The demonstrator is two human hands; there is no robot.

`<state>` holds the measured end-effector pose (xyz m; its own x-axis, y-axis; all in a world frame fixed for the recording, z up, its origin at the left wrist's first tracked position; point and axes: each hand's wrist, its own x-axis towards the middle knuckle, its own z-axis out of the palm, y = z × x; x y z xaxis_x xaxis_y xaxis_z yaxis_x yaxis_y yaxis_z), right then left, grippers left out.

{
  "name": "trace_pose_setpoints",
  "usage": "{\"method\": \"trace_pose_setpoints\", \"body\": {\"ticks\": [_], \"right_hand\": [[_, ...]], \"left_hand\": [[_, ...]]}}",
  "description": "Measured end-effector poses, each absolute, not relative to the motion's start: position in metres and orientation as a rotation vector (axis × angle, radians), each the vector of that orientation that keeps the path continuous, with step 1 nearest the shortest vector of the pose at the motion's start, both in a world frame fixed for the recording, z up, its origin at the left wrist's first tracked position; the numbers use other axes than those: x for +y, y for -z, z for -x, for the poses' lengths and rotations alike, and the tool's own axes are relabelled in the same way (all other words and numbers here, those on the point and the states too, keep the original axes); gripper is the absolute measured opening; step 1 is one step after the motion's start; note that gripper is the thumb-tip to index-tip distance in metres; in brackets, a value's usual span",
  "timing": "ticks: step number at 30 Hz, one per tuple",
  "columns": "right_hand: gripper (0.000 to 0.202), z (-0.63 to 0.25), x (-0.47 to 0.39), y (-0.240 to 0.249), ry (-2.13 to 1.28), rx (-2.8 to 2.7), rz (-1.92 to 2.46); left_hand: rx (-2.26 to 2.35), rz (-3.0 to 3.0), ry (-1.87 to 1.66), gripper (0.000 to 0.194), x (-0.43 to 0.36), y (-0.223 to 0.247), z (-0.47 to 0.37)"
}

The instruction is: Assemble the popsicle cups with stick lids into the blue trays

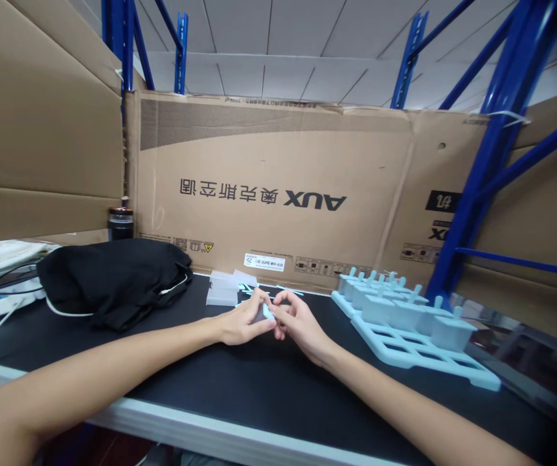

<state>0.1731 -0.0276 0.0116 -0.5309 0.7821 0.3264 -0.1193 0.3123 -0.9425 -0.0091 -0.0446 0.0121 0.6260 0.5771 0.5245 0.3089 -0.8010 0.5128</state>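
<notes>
Left fingers (261,329): grasping small pale-blue piece (267,312) | right fingers (283,315): curled against it, grip unclear | pale-blue rack (409,356): desk (259,388), right

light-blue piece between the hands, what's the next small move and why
Probably hold the light-blue piece steady in the left hand and press it gently with the right hand: both hands meet at it, and the popsicle molds in the light-blue rack carry upright handles, so a similar part may need seating.
</notes>
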Motion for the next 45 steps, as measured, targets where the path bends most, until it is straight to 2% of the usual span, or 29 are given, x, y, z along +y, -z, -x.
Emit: {"method": "trace_pose_setpoints", "body": {"ticks": [11,23,31,33,35,40,42,45], "right_hand": [[0.035,-0.176,-0.025,-0.009,-1.534,-1.727,0.528],[0.033,-0.177,-0.029,-0.005,-1.734,-1.686,0.482],[0.032,-0.177,-0.027,-0.005,-1.709,-1.754,0.543],[0.030,-0.178,-0.019,-0.006,-1.628,-1.831,0.586],[0.024,-0.179,-0.004,-0.009,-1.396,-1.936,0.654],[0.013,-0.180,0.043,-0.015,-0.344,-2.334,0.880],[0.015,-0.179,0.058,-0.015,-0.201,-2.449,0.882],[0.015,-0.177,0.073,-0.014,-0.171,-2.551,0.838]], "left_hand": [[0.850,-2.557,-0.885,0.030,-0.044,-0.013,0.017],[0.897,-2.606,-0.748,0.030,-0.050,-0.020,0.022],[0.918,-2.581,-0.775,0.027,-0.046,-0.016,0.022],[0.907,-2.582,-0.785,0.027,-0.046,-0.016,0.021],[0.897,-2.584,-0.786,0.028,-0.047,-0.016,0.018],[0.867,-2.624,-0.823,0.030,-0.048,-0.015,0.010],[0.758,-2.637,-0.887,0.025,-0.047,-0.015,0.008],[0.720,-2.627,-0.869,0.022,-0.045,-0.015,0.007]]}}
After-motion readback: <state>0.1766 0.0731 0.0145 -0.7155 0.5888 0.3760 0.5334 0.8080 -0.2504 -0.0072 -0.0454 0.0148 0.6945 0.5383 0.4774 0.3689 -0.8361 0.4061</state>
